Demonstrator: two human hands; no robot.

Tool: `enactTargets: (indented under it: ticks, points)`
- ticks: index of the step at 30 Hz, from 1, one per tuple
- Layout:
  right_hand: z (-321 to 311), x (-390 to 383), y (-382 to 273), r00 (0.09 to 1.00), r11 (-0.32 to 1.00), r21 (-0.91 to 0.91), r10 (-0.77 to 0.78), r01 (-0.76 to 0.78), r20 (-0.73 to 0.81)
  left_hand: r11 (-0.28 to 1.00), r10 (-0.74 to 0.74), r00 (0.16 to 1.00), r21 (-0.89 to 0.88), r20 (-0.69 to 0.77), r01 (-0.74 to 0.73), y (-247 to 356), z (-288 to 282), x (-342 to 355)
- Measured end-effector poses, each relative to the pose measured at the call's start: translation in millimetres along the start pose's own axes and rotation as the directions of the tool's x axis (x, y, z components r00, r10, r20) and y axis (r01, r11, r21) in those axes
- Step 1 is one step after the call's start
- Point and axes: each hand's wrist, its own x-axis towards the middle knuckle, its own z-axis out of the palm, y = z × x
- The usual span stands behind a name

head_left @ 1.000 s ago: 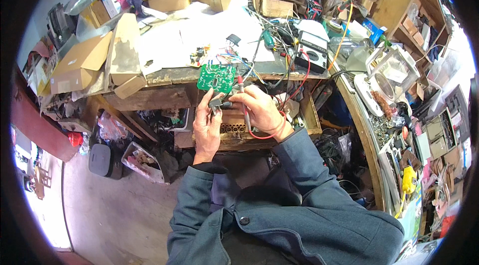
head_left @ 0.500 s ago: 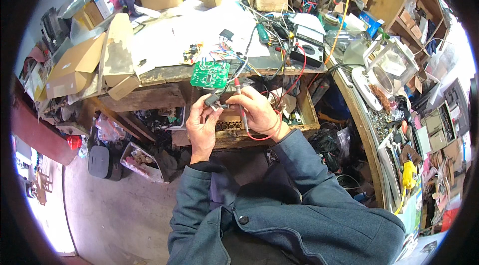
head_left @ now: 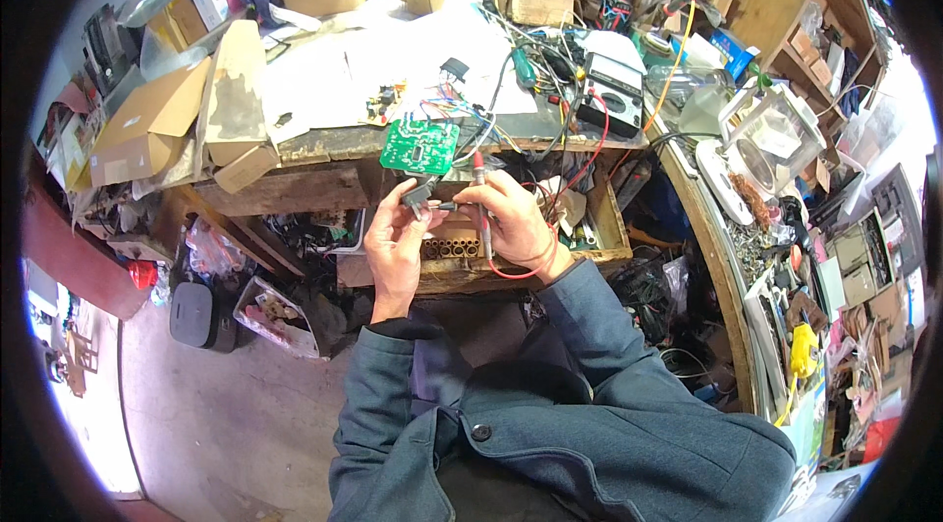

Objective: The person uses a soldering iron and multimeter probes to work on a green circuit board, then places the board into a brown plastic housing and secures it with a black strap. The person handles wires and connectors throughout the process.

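Note:
My left hand pinches a small black plug-like piece between thumb and fingers, just below the green circuit board. A dark cable runs up from near that piece. In my right hand, closed, is a red test probe, nearly upright, its red lead curling under the wrist. A thin dark rod, perhaps a second probe, reaches from my right fingers toward the black piece; whether it touches cannot be made out. The board lies at the bench's front edge, its solder side showing.
A white-and-black analog multimeter stands at the bench's right end among tangled wires. An open wooden drawer with brown tubes sits below my hands. Cardboard boxes crowd the left; a cluttered side bench runs along the right.
The red probe has tipped more upright in my right hand. The black piece has turned slightly in my left fingers. The whole view has shifted a little.

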Motion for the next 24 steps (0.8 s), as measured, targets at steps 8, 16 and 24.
enactTargets:
  ticks: [8, 16, 24]
  points:
    - [2.9, 3.7, -3.0, 0.999, 0.996, 0.079, 0.030, -0.031, 0.013, 0.997, -0.061, 0.998, -0.040, 0.004, 0.061, 3.2, 0.6, 1.8]
    - [-3.0, 12.3, -16.0, 0.997, 0.998, -0.053, -0.038, 0.041, 0.063, 0.996, -0.066, 0.997, -0.060, -0.037, 0.064, -1.2, 0.4, 0.4]
    - [-32.9, 66.0, -38.6, 0.993, 0.983, 0.172, 0.074, -0.057, -0.090, 0.997, -0.065, 0.997, -0.037, -0.039, 0.064, 3.3, 3.8, -3.0]
